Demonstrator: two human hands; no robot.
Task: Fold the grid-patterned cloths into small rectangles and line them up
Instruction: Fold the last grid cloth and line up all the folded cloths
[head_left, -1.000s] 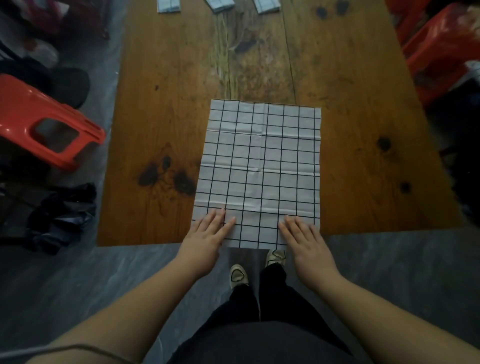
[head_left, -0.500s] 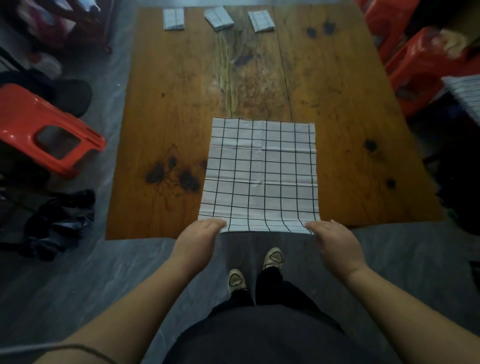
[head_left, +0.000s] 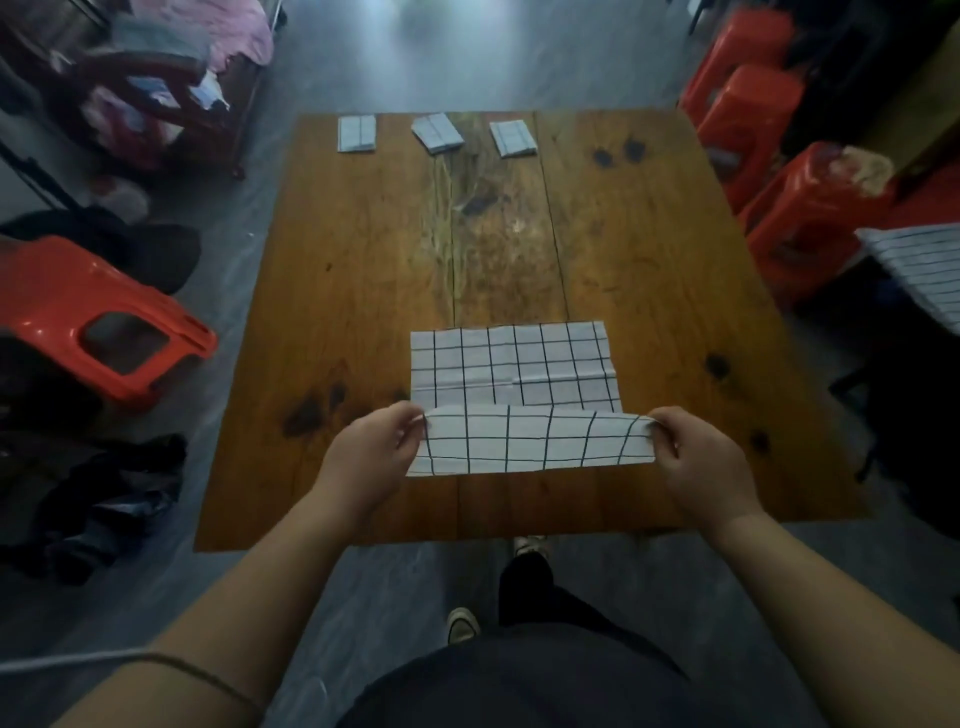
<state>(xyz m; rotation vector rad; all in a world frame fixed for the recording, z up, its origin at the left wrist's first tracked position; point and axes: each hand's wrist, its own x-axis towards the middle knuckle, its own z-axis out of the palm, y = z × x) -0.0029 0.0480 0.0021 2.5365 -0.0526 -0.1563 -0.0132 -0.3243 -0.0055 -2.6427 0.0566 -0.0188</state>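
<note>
I had the left hand (head_left: 371, 452) and right hand (head_left: 698, 452) each pinching a near corner of the grid cloth (head_left: 511, 364), low centre frame, near edge raised taut, I'd say to fold evenly. Folded cloths (head_left: 438, 133) lined the table (head_left: 337, 270) at top.

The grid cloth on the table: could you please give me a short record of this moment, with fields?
surface: wooden table
cloth in work: grid cloth, near edge lifted and turned over toward the far side, far part flat on the table
left hand: pinches the lifted left corner
right hand: pinches the lifted right corner
finished: three folded cloths in a row at the table's far edge
waiting: pile of grid cloths off the table, to the right
</note>
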